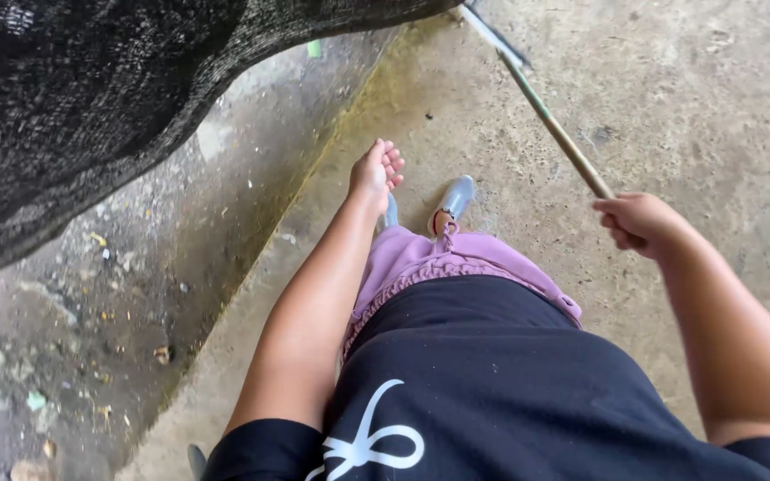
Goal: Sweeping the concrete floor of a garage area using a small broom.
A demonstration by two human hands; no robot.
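My right hand (639, 223) is closed around the near end of a long thin wooden stick (552, 126) that slants up and to the left across the concrete floor (670, 98); its far end turns pale and passes under a black mesh cloth (64, 98). My left hand (376, 171) hangs free in front of my body, fingers loosely curled and apart, holding nothing. Below it I see my pink shorts (438, 258), black shirt and a grey shoe (454, 201).
A shallow concrete gutter (109, 303) strewn with small litter and leaves runs along the left, bordered by a raised mossy kerb (314, 178). The black mesh cloth hangs over the upper left and hides what lies behind it.
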